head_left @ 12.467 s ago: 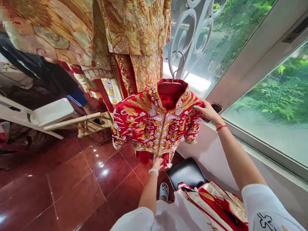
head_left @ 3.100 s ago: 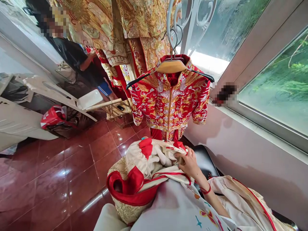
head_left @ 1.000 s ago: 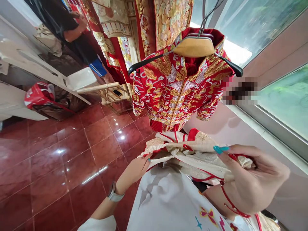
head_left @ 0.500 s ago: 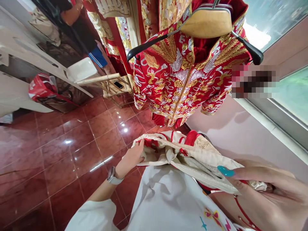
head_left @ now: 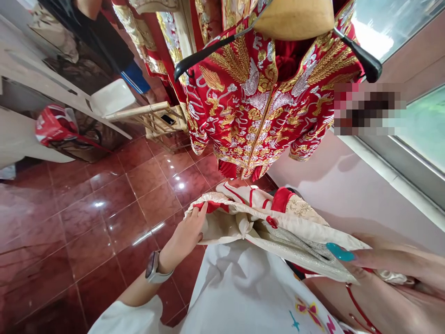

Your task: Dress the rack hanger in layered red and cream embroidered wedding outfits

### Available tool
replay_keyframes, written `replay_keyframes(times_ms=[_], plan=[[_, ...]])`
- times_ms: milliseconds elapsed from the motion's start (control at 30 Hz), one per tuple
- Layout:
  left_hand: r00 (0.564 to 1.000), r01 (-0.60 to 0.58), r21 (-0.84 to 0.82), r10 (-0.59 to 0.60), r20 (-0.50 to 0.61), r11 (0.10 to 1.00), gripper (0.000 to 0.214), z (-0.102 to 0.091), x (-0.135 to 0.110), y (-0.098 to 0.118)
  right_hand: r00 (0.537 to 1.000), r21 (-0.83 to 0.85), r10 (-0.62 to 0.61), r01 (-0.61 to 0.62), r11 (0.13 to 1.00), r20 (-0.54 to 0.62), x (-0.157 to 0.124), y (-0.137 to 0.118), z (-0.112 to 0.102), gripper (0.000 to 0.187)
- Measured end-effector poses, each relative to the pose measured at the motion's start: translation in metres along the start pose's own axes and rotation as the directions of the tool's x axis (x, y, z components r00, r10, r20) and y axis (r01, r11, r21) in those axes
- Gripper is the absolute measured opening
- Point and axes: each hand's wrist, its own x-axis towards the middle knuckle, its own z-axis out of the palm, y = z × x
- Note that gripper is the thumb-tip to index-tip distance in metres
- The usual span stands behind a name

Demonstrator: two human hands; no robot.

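A cream garment (head_left: 274, 208) with red trim lies across my front, its mouth turned up toward me and its pale lining showing. At its left end, my left hand (head_left: 187, 229), with a watch on the wrist, closes round the gathered edge, thumb below and fingers over the top. The right end is gripped by my right hand (head_left: 389, 271); its teal-nailed thumb presses on the cloth and its other fingers are mostly hidden. Knotted pale fabric (head_left: 245, 226) sits in the opening. Beyond it hangs a red jacket (head_left: 257, 116) embroidered in gold and silver.
The jacket is on a wood-and-black hanger (head_left: 292, 21). More embroidered clothes (head_left: 162, 37) hang behind it. A bamboo rack (head_left: 162, 118) holds a phone. A red bag (head_left: 57, 125) and a person in dark clothing (head_left: 107, 41) are at left; a window ledge (head_left: 399, 181) runs along the right.
My hands have drifted slightly apart, still holding the garment's ends, and its opening looks a little wider. The hanging jacket appears slightly higher in view.
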Motion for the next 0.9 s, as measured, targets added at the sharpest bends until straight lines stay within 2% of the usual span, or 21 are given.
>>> replay_keyframes(times_ms=[67,133,167,233,267,300,367,433,500,633,767,900], plan=[[0.998,-0.061,-0.033,0.060,-0.031,0.998,0.082,0.010,0.000,0.004,1.000,-0.018,0.011,-0.012,1.000,-0.027,-0.002,0.001,0.001,0.020],[0.983,-0.183,-0.047,0.182,-0.024,0.982,0.072,0.026,0.001,0.012,0.999,-0.021,0.032,-0.033,0.999,-0.038,-0.002,0.001,0.004,0.022],[0.961,-0.275,-0.057,0.276,0.003,0.960,0.064,0.034,0.002,0.017,0.998,-0.019,0.049,-0.050,0.999,-0.050,-0.001,0.000,0.007,0.023],[0.890,-0.446,-0.096,0.452,0.056,0.890,0.048,0.049,0.004,0.026,0.991,-0.014,0.097,-0.099,0.995,-0.093,0.001,-0.001,0.011,0.026],[0.864,-0.493,-0.118,0.502,0.052,0.862,0.041,0.054,0.006,0.030,0.986,-0.013,0.118,-0.121,0.993,-0.116,0.002,-0.002,0.014,0.027],[0.861,-0.502,-0.131,0.508,0.013,0.855,0.035,0.058,0.007,0.032,0.982,-0.014,0.135,-0.139,0.990,-0.135,0.003,-0.002,0.016,0.027],[0.902,-0.426,-0.139,0.406,-0.148,0.894,0.029,0.061,0.012,0.031,0.982,-0.021,0.130,-0.134,0.991,-0.139,0.004,-0.002,0.019,0.027],[0.912,-0.337,-0.160,0.280,-0.299,0.928,0.029,0.064,0.019,0.027,0.988,-0.040,0.099,-0.105,0.994,-0.120,0.006,-0.001,0.021,0.026],[0.908,-0.313,-0.185,0.236,-0.346,0.932,0.036,0.068,0.029,0.023,0.991,-0.057,0.077,-0.083,0.995,-0.111,0.007,-0.001,0.022,0.025],[0.938,-0.289,-0.176,0.241,-0.250,0.941,0.050,0.075,0.047,0.023,0.994,-0.048,0.059,-0.064,0.997,-0.091,0.009,-0.002,0.023,0.025],[0.973,-0.186,-0.143,0.163,-0.161,0.972,0.048,0.072,0.058,0.030,0.993,-0.042,0.070,-0.075,0.996,-0.093,0.008,-0.004,0.024,0.025],[0.989,-0.101,-0.179,0.079,-0.126,0.979,0.050,0.068,0.063,0.033,0.988,-0.054,0.104,-0.111,0.992,-0.117,0.005,-0.004,0.024,0.023]])
